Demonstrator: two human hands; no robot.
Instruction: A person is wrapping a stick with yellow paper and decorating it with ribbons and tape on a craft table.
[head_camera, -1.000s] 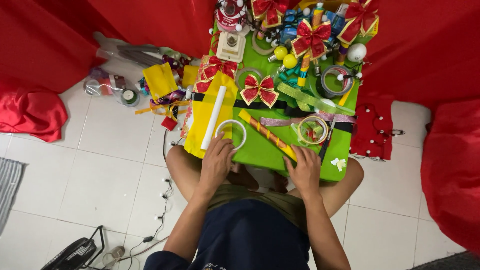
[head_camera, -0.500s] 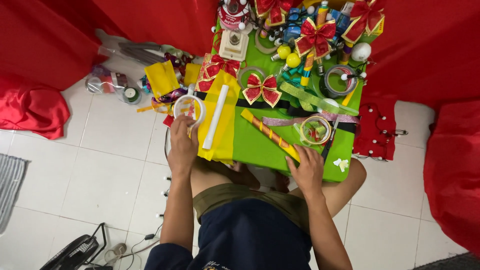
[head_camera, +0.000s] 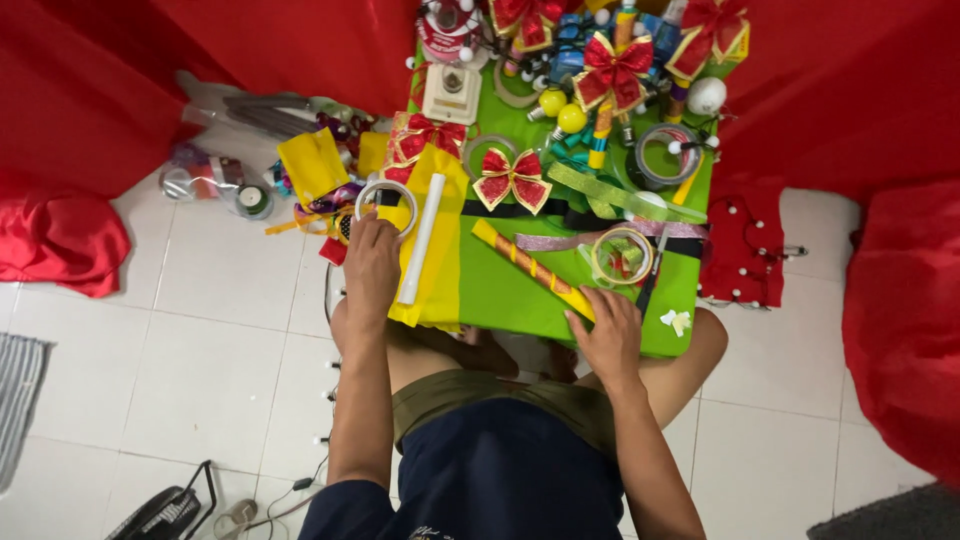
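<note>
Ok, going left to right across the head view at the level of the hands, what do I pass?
Red cloth → left hand → white tube → striped stick → right hand → tape ring → red fabric with beads → red drape.

Home craft corner, tiled floor (head_camera: 200, 330), ribbon bows (head_camera: 511, 177)

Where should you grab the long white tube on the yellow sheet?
Probably around its middle, coming down from above. The white tube lies flat on the yellow sheet, nearly upright in the picture, with bare sheet on both long sides. Fingers can close across its narrow width there. The left hand is right beside it, at the tape ring.
</note>
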